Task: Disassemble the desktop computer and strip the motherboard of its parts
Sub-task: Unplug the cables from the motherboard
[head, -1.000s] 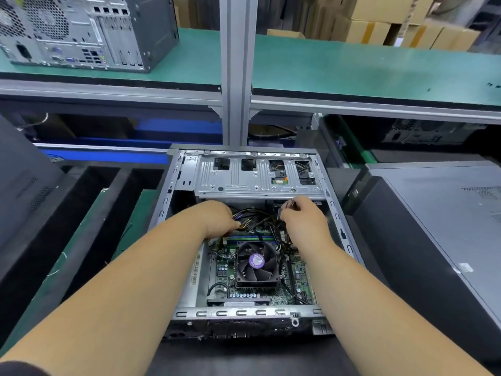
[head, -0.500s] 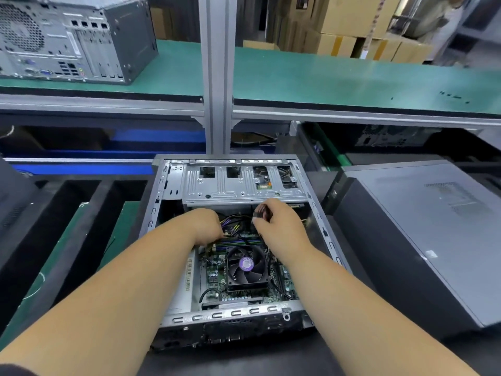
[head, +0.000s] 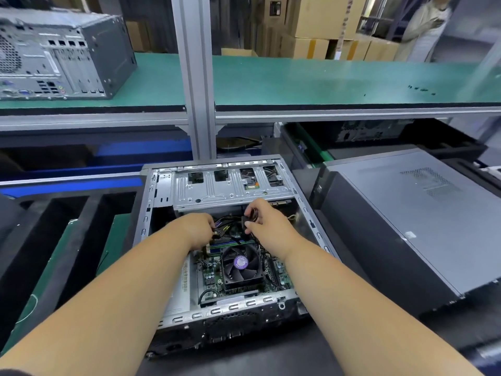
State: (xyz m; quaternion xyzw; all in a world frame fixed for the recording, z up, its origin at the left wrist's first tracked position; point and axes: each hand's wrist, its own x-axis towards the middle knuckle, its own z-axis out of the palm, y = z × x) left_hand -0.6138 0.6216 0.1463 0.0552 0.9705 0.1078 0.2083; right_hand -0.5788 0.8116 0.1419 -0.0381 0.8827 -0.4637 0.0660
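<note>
The open case [head: 225,240] lies on its side on the dark tabletop [head: 271,356], near its front edge, with the side panel off and the insides facing up. The motherboard [head: 211,275] sits in the near half of the case, and a black fan [head: 240,263] with a purple hub label sits on it, about in the middle. A silver drive cage [head: 230,188] spans the far end of the case.

Both hands reach into the case between the fan and the cage. The left hand [head: 195,229] is curled over a bundle of black, yellow and red wires [head: 225,225], its fingertips buried among them; it appears to grip the wires, though the fingers are mostly hidden. The right hand [head: 267,223] pinches a small black connector [head: 247,222] between thumb and fingers, with dark leads looping just beyond it. The hands are near each other but apart, with the wires running between them.

A closed grey tower [head: 406,221] lies flat just beside the case toward the right edge. Black foam trays [head: 67,226] lie toward the left edge. Above and beyond, a green shelf [head: 325,80] carries another tower [head: 62,55] at its left end, rear ports facing the viewer. A silver post [head: 195,77] rises in front of the shelf. Cardboard boxes [head: 320,25] are stacked behind.
</note>
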